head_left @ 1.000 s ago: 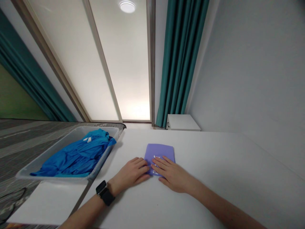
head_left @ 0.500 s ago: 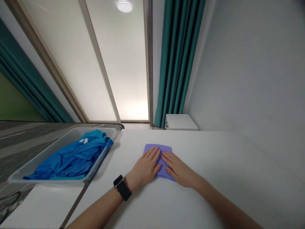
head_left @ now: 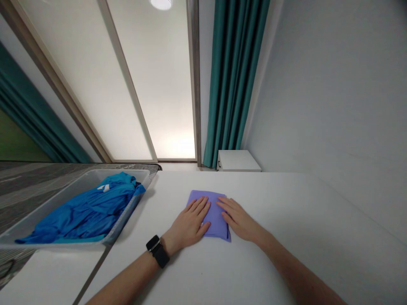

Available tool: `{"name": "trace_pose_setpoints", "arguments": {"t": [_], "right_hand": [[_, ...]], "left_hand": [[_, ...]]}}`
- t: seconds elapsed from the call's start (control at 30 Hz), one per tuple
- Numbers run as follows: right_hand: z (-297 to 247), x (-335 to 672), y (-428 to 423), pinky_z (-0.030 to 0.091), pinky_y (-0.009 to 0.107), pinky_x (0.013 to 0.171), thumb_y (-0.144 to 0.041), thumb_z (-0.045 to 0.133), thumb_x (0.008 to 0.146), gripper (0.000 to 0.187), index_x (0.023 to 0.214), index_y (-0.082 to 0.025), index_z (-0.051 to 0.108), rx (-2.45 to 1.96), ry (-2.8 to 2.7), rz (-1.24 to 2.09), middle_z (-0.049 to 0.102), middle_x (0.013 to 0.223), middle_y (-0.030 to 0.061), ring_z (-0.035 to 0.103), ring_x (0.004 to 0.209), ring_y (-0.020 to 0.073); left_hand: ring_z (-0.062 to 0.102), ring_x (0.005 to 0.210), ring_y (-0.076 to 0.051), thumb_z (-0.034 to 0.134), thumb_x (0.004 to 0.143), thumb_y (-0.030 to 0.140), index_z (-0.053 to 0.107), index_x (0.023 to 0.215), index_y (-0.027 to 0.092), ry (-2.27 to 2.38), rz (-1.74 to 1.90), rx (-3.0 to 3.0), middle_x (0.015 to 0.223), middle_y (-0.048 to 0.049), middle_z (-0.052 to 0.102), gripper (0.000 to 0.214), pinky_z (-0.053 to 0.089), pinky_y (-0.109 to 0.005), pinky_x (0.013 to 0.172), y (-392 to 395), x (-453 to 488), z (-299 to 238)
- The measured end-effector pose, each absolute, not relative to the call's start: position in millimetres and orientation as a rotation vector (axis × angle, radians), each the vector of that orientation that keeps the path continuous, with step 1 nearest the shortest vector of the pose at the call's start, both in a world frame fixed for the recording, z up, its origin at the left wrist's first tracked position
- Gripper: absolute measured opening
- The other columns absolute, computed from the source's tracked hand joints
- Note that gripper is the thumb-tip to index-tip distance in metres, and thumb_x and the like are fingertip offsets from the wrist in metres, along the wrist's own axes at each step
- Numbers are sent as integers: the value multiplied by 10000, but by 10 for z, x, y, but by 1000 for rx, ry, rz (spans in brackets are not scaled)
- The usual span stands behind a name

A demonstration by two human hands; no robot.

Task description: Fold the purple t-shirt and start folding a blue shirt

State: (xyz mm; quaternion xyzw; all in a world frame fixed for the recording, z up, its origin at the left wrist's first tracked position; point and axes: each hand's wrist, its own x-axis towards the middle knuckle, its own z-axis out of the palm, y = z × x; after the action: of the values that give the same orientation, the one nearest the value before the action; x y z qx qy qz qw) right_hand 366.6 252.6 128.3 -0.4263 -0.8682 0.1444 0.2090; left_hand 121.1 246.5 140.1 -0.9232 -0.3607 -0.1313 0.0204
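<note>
A folded purple cloth [head_left: 216,222], roughly square, lies flat on the white table [head_left: 241,275]. My left hand [head_left: 190,221] rests flat on its left part, fingers stretched out, a black watch on the wrist. On the cloth's right edge lies my right hand [head_left: 240,218], its fingers extended and the fingertips touching the fabric. A small flap sticks out at the cloth's near right corner. Whether the cloth is a garment cannot be told from its folded shape.
A clear plastic bin [head_left: 110,239] holding crumpled blue clothing [head_left: 85,212] stands at the left, over a seam between table surfaces. Beyond the far edge is a small white cabinet [head_left: 239,161]. A grey wall [head_left: 330,106] borders the right side.
My hands have moved apart: the right has slid to the cloth's right edge, the left stays on its left part. More of the cloth's middle shows. The whole view has shifted slightly.
</note>
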Motion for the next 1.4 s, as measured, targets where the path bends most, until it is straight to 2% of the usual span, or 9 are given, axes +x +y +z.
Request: {"name": "trace_pose_setpoints", "arguments": {"t": [0.27,0.4,0.5,0.7,0.87,1.0,1.2,1.3,1.4], "right_hand": [[1034,3952,2776,327,500,1149,-320,293,1024,428,1364,-209,529,-1280,-2250,324,495,1460,110,434,1358,221],[1037,3938,2801,364,478,1113,-261,307,1012,393,1314,-218,554,-1245,-2251,317,608,1326,95,524,1253,216],[1098,3934,2832,434,418,1013,-217,311,999,374,1261,-186,575,-1327,-2178,276,656,1196,103,570,1128,212],[1204,3883,2859,420,360,875,-285,364,1005,314,915,-197,651,-1622,-2124,111,651,953,71,557,955,216],[1250,3682,2792,407,377,860,-385,454,985,277,854,-207,622,-1689,-2135,-24,616,922,80,536,963,243],[1238,3607,2770,413,395,848,-347,493,962,217,826,-218,602,-1726,-2115,-44,605,916,87,528,970,262],[1209,3626,2764,425,393,836,-293,484,950,191,806,-220,587,-1725,-2096,-70,611,918,83,534,954,256],[1176,3671,2776,434,389,836,-278,454,954,183,843,-220,588,-1685,-2073,-12,620,921,76,545,948,252],[1143,3731,2802,439,393,875,-229,396,956,207,966,-216,602,-1617,-2022,81,637,969,79,562,964,242]], "left_hand": [[185,1489,-244,431,987,403,216,1547,288,-912,-315,-3099,1613,-48,233,611,147,-498,1215,2724,993,1644],[169,1491,-271,320,1023,429,238,1544,202,-1330,-457,-2895,1608,-115,243,574,222,-509,1189,2679,1088,1578],[206,1477,-309,354,999,509,308,1519,204,-1427,-477,-2784,1590,-124,294,605,238,-535,1173,2561,1279,1498],[286,1423,-420,451,926,595,370,1497,203,-1488,-364,-2731,1555,-169,351,697,212,-668,1116,2398,1565,1414],[269,1423,-438,486,904,589,348,1506,216,-1478,-390,-2698,1558,-177,339,722,198,-716,1087,2392,1597,1380],[268,1420,-445,492,900,588,351,1503,216,-1482,-396,-2690,1562,-182,328,722,192,-739,1071,2374,1630,1362],[257,1441,-412,471,910,617,371,1496,242,-1522,-438,-2729,1564,-154,339,704,165,-703,1115,2367,1622,1391],[280,1457,-290,307,1002,547,324,1514,276,-1591,-529,-2884,1562,-91,358,579,208,-606,1161,2459,1377,1524],[272,1463,-198,202,1043,445,306,1522,240,-1698,-868,-2860,1578,-72,326,531,239,-481,1195,2608,1021,1639]]}}
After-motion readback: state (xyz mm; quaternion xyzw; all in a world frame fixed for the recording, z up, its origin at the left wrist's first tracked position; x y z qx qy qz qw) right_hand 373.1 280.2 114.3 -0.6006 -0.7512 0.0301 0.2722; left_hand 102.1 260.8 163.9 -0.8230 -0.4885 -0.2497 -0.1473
